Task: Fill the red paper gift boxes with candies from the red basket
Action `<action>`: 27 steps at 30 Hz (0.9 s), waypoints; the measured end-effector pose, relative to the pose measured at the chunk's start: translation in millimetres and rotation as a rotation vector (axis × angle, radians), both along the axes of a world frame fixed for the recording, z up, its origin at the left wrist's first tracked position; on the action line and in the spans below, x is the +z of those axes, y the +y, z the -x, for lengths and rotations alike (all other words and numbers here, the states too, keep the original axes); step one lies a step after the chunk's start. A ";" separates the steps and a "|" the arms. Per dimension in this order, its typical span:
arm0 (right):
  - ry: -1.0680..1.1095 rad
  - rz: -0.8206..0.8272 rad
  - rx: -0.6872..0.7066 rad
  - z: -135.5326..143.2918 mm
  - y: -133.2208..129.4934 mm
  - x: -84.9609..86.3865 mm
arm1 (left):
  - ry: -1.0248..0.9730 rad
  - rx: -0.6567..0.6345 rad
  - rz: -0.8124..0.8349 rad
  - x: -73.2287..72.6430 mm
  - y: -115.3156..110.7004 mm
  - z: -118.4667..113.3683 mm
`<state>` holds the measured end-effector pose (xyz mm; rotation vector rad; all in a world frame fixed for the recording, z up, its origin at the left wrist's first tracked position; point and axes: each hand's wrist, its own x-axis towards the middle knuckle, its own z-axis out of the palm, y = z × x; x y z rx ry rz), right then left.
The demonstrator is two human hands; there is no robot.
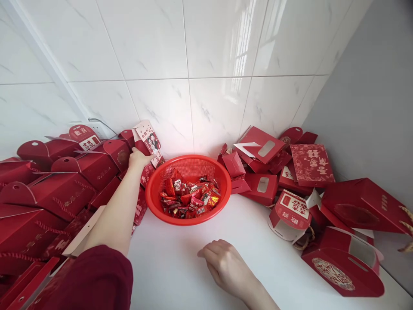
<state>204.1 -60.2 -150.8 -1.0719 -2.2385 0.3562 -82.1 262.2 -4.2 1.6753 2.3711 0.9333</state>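
Over my feed, the cartoon-printed box (150,140) leans beyond the red basket's (189,221) left rim. My left hand (138,159) closes round its lower edge, probably steadying it; my right (227,262) curls loosely above the bench (167,267), palm hidden.

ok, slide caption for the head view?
Left hand at a pink-and-red box, right hand curled, red basket of wrapped sweets.

Dark maroon sleeve (97,275), left arm; hands (227,267) bare.
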 end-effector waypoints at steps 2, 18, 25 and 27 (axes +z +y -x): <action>0.002 -0.003 -0.008 0.1 0.1 0.6 | 0.016 0.025 0.015 2.2 -4.1 0.0; -0.035 0.050 0.020 -0.1 2.6 -6.4 | 0.236 -0.079 -0.132 17.5 -71.7 -38.0; -0.042 0.054 0.027 1.5 1.3 -9.7 | 0.367 -0.414 -0.170 9.0 -146.6 -90.7; -0.064 0.039 0.032 2.5 0.0 -7.7 | 0.384 -0.525 -0.217 -2.2 -182.8 -105.7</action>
